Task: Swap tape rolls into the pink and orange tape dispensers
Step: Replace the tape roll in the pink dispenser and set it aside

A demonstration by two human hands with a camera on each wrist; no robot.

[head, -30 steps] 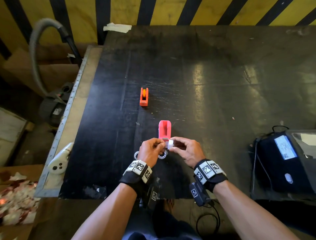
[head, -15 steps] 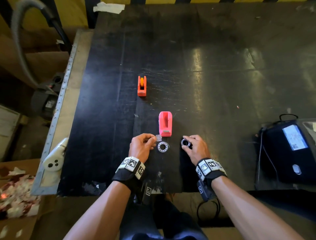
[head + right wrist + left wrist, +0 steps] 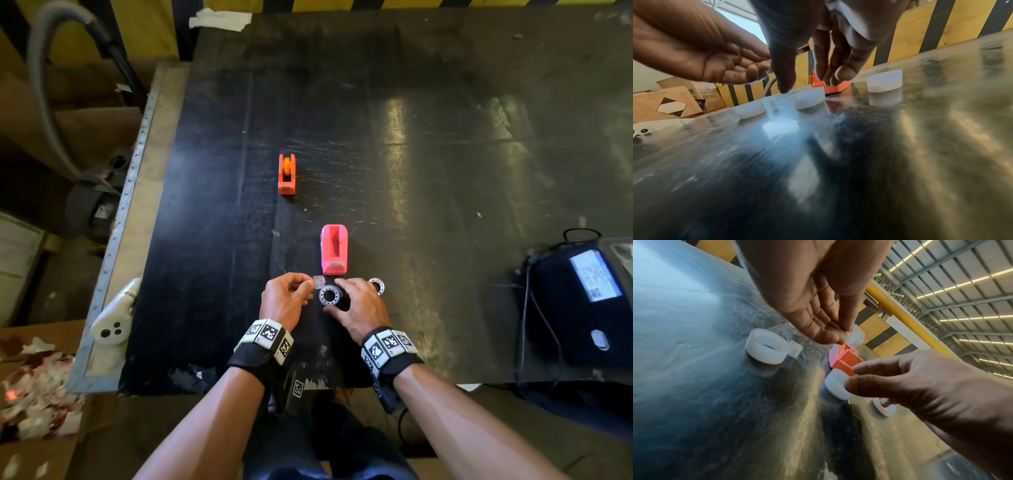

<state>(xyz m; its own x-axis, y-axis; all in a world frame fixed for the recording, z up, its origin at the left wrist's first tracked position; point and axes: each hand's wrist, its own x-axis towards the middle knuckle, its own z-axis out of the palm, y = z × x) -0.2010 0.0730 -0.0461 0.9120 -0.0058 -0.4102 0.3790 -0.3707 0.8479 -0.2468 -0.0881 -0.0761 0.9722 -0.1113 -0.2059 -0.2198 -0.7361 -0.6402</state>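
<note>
The pink dispenser [image 3: 334, 250] stands empty, just beyond my hands. Farther back on the left is the orange dispenser [image 3: 286, 174], with an orange core in it. My left hand [image 3: 310, 284] pinches a small piece of clear tape [image 3: 318, 281] [image 3: 855, 336]. My right hand [image 3: 337, 295] hovers with relaxed fingers over a white tape roll [image 3: 330, 294] [image 3: 807, 99], and its thumb tip touches that roll. A second roll [image 3: 376, 285] [image 3: 885, 81] lies to its right. A third roll [image 3: 765, 348] with a loose tab lies under my left hand, hidden in the head view.
The black tabletop [image 3: 411, 154] stretches far and right. A white controller [image 3: 113, 318] lies on the metal edge strip at the left. A dark bag [image 3: 582, 301] sits at the right edge. A vacuum hose [image 3: 41, 85] and cardboard boxes are off the table's left side.
My right hand set one roll down on the right, let it go, and moved left over the middle roll. My left hand still pinches the tape piece.
</note>
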